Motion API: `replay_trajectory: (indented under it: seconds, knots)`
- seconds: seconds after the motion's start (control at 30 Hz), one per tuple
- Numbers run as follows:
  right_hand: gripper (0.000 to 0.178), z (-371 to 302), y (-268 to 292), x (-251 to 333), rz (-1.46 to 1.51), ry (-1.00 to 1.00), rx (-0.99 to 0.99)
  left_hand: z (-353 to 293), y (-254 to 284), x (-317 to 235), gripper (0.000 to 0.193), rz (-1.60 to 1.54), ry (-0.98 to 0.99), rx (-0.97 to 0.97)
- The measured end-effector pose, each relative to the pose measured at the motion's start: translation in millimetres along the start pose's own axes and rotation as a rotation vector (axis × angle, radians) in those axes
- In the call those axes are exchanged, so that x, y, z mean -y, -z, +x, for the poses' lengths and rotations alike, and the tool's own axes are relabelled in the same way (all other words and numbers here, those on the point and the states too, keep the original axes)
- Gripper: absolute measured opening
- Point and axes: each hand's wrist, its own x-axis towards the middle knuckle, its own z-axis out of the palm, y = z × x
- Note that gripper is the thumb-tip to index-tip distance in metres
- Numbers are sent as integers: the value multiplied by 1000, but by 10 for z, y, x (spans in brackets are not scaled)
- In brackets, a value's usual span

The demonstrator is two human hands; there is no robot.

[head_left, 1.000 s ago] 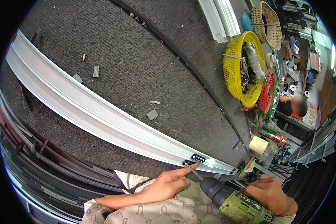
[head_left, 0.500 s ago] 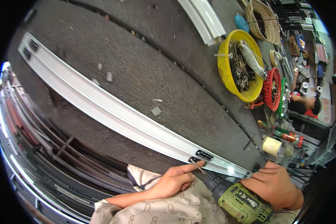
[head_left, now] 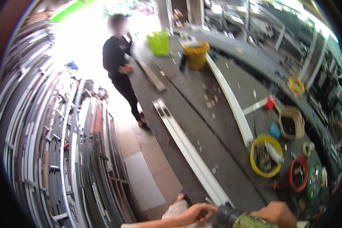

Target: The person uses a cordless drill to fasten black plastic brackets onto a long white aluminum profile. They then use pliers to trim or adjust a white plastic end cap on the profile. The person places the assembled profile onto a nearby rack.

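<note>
A long white metal profile [head_left: 192,154] lies on the dark worktable [head_left: 182,125], two black fittings [head_left: 163,112] set in its far end. At its near end, my right hand [head_left: 278,213] grips a green and black power drill [head_left: 237,218] near the bottom edge. The drill's front points left, toward my left hand [head_left: 199,212]. The left fingers are curled together right by the drill tip; what they hold, if anything, is too small and blurred to name.
Right of the profile stand a yellow basket [head_left: 268,173] of metal parts, a red basket [head_left: 306,167] and a green one [head_left: 314,190]. Another white profile [head_left: 231,100] lies beyond. A person in dark clothes [head_left: 116,57] stands at the table's far left. Long profiles [head_left: 70,159] fill racks at left.
My view has swung up and left, bringing the person, the far table and the racks into sight. My left fingers, with the index stretched out before, are now curled in. The right hand keeps the drill.
</note>
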Motion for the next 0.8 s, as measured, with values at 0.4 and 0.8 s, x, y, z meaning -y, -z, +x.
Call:
replay_trajectory:
  seconds: [0.4,0.8]
  knots:
    - [20,439,-1534,456,553,-228,-383,-519,618,-693,25,23,-585,13]
    - [26,2009,-2316,1246,132,-170,-672,-1419,1592,-2119,35,-117,-523,-56]
